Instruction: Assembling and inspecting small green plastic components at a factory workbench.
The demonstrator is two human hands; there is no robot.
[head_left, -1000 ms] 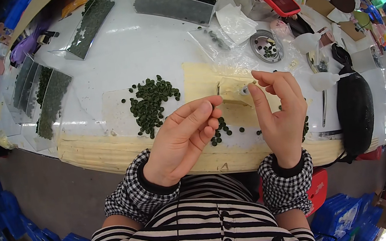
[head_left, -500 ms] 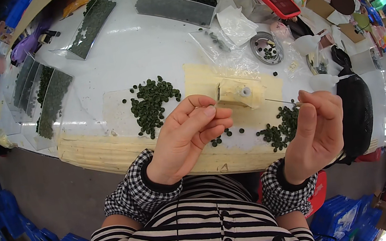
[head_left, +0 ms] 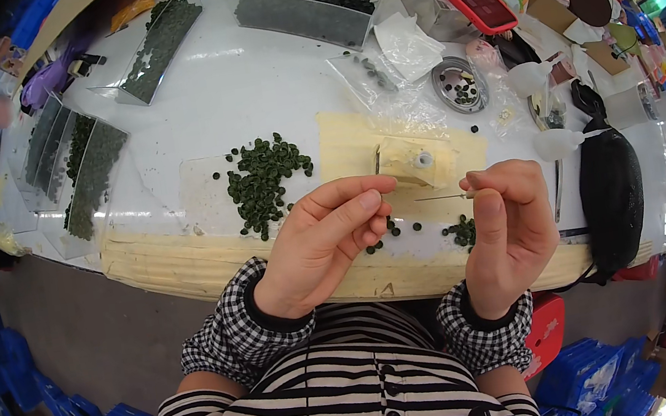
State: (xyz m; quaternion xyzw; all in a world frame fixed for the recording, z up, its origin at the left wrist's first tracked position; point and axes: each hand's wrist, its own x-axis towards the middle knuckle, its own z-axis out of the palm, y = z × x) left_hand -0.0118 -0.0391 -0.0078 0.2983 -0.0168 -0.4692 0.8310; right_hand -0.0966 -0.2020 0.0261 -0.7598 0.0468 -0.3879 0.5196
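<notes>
Okay, so your right hand (head_left: 514,234) is clamped on a needle (head_left: 440,197), thumb against index, and the thin shaft sticks out level toward your left hand (head_left: 323,243). The other fingers are loosely curled. On your left hand, thumb and index are together too, rest of the fingers bent in, but I can't tell if there's something tiny between the tips. The needle's point is near those tips, not touching.

Just past the gap between your hands there's a yellow block (head_left: 404,166) with a white ring (head_left: 423,159) on it. A small bunch of green discs (head_left: 462,232) is right beside your right hand's fingertips, and a bigger pile (head_left: 265,179) lies on the counter (head_left: 195,134) just beyond your left hand.

Containers: straight out beyond your left hand is a clear bin (head_left: 302,21) heaped with dark green discs. Further left of that hand, two more bins, a far one (head_left: 158,54) and a nearer one (head_left: 97,177), both with discs in. Beyond your right hand, a round dish (head_left: 442,92) has just a few discs.
</notes>
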